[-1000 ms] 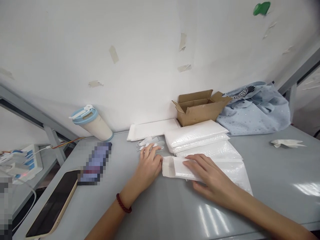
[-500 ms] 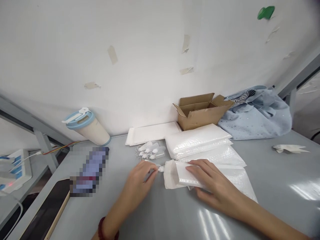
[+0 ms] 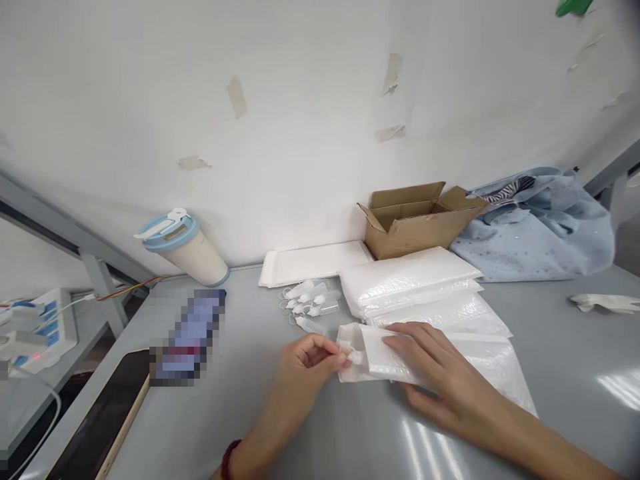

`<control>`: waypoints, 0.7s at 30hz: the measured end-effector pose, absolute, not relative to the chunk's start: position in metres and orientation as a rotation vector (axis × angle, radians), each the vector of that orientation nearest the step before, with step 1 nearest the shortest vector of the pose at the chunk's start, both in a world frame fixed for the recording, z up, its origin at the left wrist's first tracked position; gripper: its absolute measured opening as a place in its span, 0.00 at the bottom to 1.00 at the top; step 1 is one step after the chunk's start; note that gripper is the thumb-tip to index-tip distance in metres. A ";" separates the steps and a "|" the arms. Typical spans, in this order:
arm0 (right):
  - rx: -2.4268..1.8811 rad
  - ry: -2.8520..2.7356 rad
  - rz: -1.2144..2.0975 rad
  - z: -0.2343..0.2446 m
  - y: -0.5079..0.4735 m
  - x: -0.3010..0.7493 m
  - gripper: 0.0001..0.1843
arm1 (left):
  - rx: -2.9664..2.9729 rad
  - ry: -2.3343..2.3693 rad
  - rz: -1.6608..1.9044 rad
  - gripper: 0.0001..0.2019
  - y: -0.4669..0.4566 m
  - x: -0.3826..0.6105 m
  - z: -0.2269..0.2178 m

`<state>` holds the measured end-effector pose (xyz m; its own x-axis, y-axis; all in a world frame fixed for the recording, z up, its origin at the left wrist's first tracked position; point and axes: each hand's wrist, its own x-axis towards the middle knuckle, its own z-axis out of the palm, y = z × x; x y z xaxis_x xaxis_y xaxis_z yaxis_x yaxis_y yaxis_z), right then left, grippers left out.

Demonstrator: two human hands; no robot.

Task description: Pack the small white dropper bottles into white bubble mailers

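Note:
My left hand (image 3: pixel 313 363) pinches a small clear plastic bottle with a white cap (image 3: pixel 356 357) between thumb and fingertips. The bottle is partly inside the mouth of a white bubble mailer (image 3: pixel 380 347), and its far part is hidden there. My right hand (image 3: pixel 430 363) grips that mailer, fingers on top and thumb beneath, its flap side facing left. Just behind my left hand lies a pile of similar small bottles with thin loops (image 3: pixel 307 298), one lying nearer the mailer. More white bubble mailers (image 3: pixel 415 283) are stacked behind my right hand.
A flat white mailer (image 3: pixel 315 262), an open cardboard box (image 3: pixel 417 227) and a light blue cloth bag (image 3: pixel 540 230) line the wall. At left stand a tumbler (image 3: pixel 197 257), a blurred-out phone-like item (image 3: pixel 190 340), a dark phone (image 3: pixel 103 413) and a power strip (image 3: pixel 53 333). Crumpled tissue (image 3: pixel 605 303) lies right.
My left hand has moved right, bringing the small bottle from outside the mailer into its mouth. My right hand still holds the mailer. The view has shifted slightly.

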<state>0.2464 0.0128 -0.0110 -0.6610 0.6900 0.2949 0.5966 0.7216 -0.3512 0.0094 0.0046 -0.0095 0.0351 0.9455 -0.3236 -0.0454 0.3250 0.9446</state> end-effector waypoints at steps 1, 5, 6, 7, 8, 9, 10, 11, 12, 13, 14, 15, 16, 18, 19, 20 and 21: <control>-0.982 -2.521 0.311 -0.011 0.013 0.246 0.30 | 0.902 1.256 0.930 0.07 0.003 0.014 -0.013; -0.952 -2.552 0.326 -0.013 0.012 0.244 0.32 | 1.137 1.286 0.843 0.01 -0.004 0.023 -0.026; -0.944 -2.559 0.328 -0.014 0.012 0.244 0.33 | 1.295 1.331 0.851 0.03 -0.005 0.023 -0.029; -0.935 -2.568 0.331 -0.014 0.011 0.244 0.33 | 1.469 1.369 0.871 0.05 -0.006 0.022 -0.032; -0.924 -2.575 0.332 -0.015 0.011 0.243 0.33 | 1.635 1.391 0.905 0.07 -0.006 0.021 -0.034; -0.910 -2.581 0.333 -0.016 0.011 0.242 0.32 | 1.772 1.398 0.945 0.08 -0.006 0.021 -0.036; -0.895 -2.583 0.331 -0.017 0.011 0.242 0.32 | 1.872 1.387 0.981 0.09 -0.006 0.021 -0.037; -0.880 -2.584 0.328 -0.017 0.011 0.241 0.32 | 1.944 1.350 1.000 0.10 -0.006 0.022 -0.038; -0.863 -2.585 0.321 -0.018 0.012 0.241 0.32 | 1.994 1.293 1.003 0.11 -0.005 0.022 -0.037; -0.851 -2.585 0.314 -0.019 0.012 0.240 0.32 | 2.026 1.217 0.993 0.12 -0.004 0.023 -0.034; -0.842 -2.582 0.304 -0.020 0.013 0.240 0.32 | 2.049 1.132 0.979 0.13 -0.003 0.022 -0.031; -0.838 -2.579 0.297 -0.021 0.013 0.240 0.32 | 2.064 1.061 0.963 0.13 -0.002 0.021 -0.027; -0.839 -2.574 0.294 -0.021 0.014 0.240 0.31 | 2.070 1.029 0.950 0.14 -0.001 0.018 -0.022; -0.852 -2.562 0.301 -0.020 0.015 0.241 0.30 | 2.077 1.139 0.926 0.11 0.004 0.006 -0.012; -0.864 -2.557 0.309 -0.018 0.016 0.241 0.30 | 2.076 1.277 0.882 0.10 0.007 -0.002 -0.007; -0.874 -2.555 0.317 -0.017 0.017 0.242 0.29 | 2.105 1.412 0.841 0.10 0.011 -0.011 -0.003; -0.885 -2.555 0.326 -0.016 0.017 0.243 0.29 | 2.171 1.519 0.783 0.10 0.014 -0.020 0.000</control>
